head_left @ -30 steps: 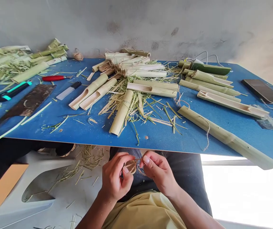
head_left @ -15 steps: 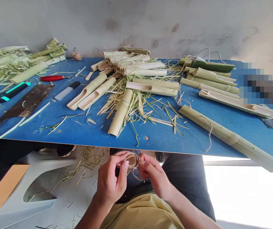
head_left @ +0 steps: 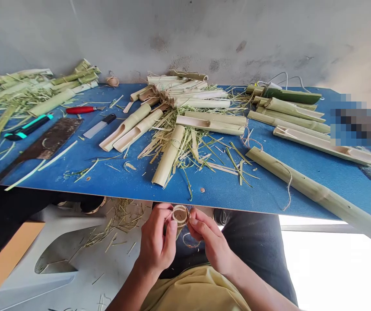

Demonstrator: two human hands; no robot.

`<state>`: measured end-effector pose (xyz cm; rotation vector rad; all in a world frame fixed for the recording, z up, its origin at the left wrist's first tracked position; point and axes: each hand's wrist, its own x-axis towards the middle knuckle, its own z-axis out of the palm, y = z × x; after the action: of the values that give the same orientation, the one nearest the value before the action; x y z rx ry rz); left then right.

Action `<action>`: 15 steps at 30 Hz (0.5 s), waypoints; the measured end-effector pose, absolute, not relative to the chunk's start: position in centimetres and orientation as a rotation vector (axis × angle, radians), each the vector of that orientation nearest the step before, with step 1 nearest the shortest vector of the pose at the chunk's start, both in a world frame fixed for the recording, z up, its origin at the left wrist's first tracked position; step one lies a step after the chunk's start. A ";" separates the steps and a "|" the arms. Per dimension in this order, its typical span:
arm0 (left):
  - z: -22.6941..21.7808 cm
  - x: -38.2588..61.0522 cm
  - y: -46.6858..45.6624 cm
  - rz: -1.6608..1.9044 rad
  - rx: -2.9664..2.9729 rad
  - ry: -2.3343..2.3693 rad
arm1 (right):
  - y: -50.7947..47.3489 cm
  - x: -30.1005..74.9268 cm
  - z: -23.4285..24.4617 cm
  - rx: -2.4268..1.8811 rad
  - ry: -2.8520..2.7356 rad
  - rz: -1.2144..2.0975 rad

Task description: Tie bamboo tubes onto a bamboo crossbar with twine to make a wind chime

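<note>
Twine coil point(head_left: 180, 215) | held over the lap, just below the tabletop point(head_left: 133, 190) edge | left hand point(head_left: 154, 239): fingers pinch the coil's left side | right hand point(head_left: 209, 237): fingers pinch its right side | twine tail point(head_left: 190, 245) hangs loose | risk: a slackened pinch could let the coil spring open or drop; the tail could snag

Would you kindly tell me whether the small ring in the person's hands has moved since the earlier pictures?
Yes: the ring has risen in view, closer to the blue table's front edge.
</note>
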<state>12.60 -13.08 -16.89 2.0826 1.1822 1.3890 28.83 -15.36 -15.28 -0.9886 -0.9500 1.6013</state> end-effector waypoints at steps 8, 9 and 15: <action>-17.7 12.7 -14.4 1.392 1.373 1.099 | -15.0 29.0 -15.4 -1.041 -0.930 1.578; -17.8 12.9 -14.5 1.372 1.225 1.059 | -14.9 29.0 -15.5 -1.060 -0.910 1.580; -18.4 13.1 -14.8 1.303 1.037 0.921 | -14.7 29.0 -16.1 -1.146 -0.880 1.503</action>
<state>13.14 -14.80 -18.44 1.0375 0.9208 1.3033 28.98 -14.70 -16.06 -1.1460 -0.8800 1.5026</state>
